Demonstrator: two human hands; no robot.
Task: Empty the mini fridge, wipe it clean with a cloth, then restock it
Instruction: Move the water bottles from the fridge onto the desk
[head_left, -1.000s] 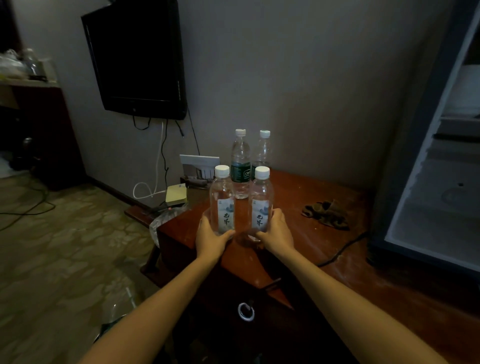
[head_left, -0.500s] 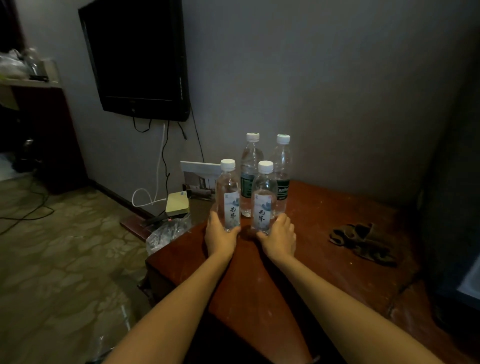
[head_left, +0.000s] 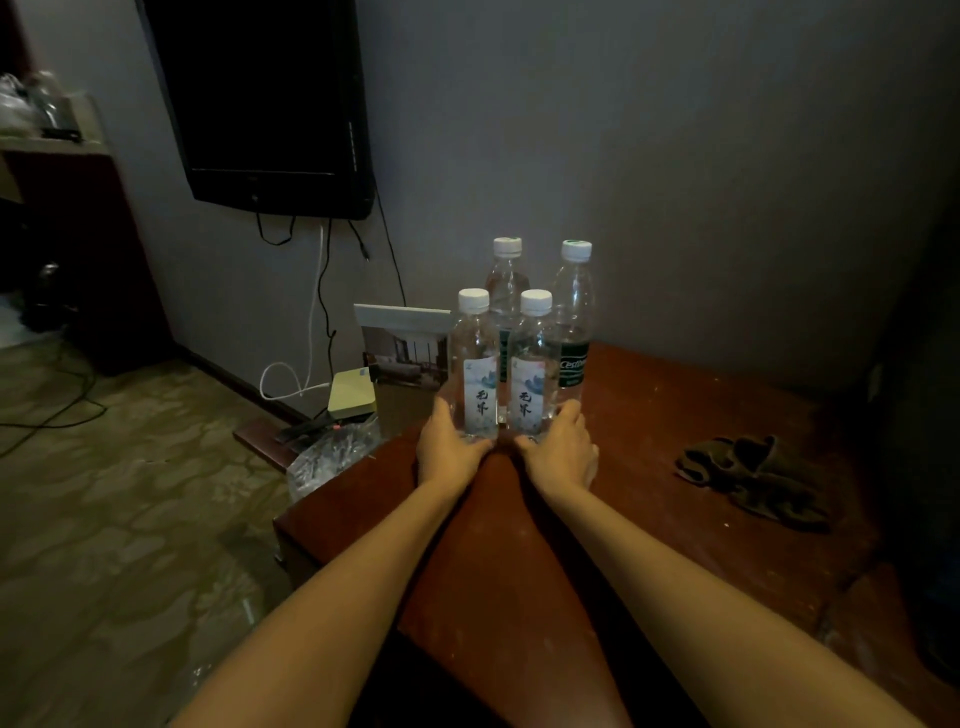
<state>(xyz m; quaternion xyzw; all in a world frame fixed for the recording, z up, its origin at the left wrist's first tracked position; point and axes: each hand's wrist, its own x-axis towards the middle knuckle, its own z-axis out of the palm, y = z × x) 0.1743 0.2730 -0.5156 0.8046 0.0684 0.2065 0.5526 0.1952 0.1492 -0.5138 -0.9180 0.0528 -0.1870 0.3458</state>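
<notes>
Two short clear water bottles with white caps and pale labels stand side by side on the red-brown wooden table (head_left: 649, 519). My left hand (head_left: 447, 447) grips the base of the left short bottle (head_left: 474, 364). My right hand (head_left: 561, 449) grips the base of the right short bottle (head_left: 532, 364). Behind them stand two taller bottles: one with a green label (head_left: 573, 317) at the right, and another (head_left: 505, 275) partly hidden. A dark crumpled cloth (head_left: 753, 475) lies on the table to the right. The fridge is out of view.
A black TV (head_left: 270, 104) hangs on the wall with cables dangling below. A framed card (head_left: 402, 345), a small yellow-green box (head_left: 352, 397) and a clear plastic bag (head_left: 332, 457) sit left of the table. Patterned carpet covers the floor at the left.
Both hands carried the two short bottles away from the open fridge and set them down in front of the two taller ones. The view swung left, so the fridge left the frame.
</notes>
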